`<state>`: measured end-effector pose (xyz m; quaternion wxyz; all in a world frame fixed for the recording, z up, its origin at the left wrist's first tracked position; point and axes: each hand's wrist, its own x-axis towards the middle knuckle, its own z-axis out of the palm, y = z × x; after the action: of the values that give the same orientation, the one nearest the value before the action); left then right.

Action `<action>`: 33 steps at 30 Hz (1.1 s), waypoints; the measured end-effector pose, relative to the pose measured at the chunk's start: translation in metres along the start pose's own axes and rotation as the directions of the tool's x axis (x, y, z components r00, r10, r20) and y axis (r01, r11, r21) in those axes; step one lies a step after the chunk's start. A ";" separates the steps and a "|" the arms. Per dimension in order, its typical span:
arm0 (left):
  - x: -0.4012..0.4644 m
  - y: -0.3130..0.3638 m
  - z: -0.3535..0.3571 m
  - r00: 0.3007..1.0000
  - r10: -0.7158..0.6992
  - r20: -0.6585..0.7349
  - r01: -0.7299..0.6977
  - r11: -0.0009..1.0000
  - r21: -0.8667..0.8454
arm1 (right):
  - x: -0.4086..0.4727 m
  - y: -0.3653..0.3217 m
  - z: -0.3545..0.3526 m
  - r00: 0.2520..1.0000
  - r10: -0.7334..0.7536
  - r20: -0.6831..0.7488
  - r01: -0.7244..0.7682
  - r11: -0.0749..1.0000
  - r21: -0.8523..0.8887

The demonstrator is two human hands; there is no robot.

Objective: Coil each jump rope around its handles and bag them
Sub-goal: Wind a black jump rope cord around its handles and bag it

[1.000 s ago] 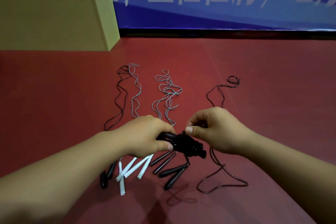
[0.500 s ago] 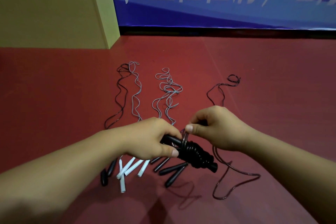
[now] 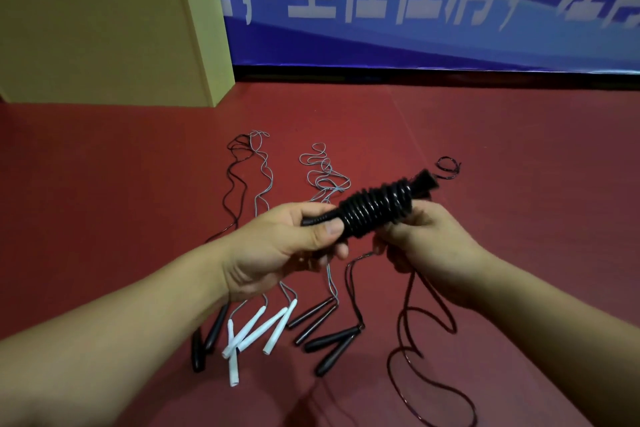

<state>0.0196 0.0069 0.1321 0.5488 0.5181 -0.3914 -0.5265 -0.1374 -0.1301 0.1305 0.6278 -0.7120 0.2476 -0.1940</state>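
Raised since the earlier frames, the coiled black jump rope [image 3: 375,210] now sits higher in view and tilts from 8 o'clock up to 2 o'clock, its wound turns forming a thick ribbed bundle around the handles. Left hand [image 3: 284,246] grips the bare handle end at the bundle's 8 o'clock end, thumb pressed on top. Right hand [image 3: 426,246] cups the bundle from below with fingers curled; its loose dark cord [image 3: 410,308] hangs from this hand and loops over the red floor [image 3: 519,166] toward 5 o'clock. At 6 o'clock from the hands lie uncoiled ropes on the floor: white handles [image 3: 258,333] flanked by black handles [image 3: 325,340] and another black pair [image 3: 211,333], their grey cords [image 3: 325,173] trailing toward 12 o'clock. A tan box [image 3: 104,35] stands at 10 o'clock, a blue banner [image 3: 415,10] at 12 o'clock.
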 end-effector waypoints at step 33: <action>0.021 -0.017 -0.020 0.799 0.256 -0.545 0.390 0.469 0.792 | -0.021 -0.001 0.025 0.989 -0.080 0.124 0.147 0.618 -0.773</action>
<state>0.0387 -0.0091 0.1102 0.2725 0.8769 -0.3880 -0.0790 -0.1396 -0.0975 0.1289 0.2535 -0.9344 0.2373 -0.0791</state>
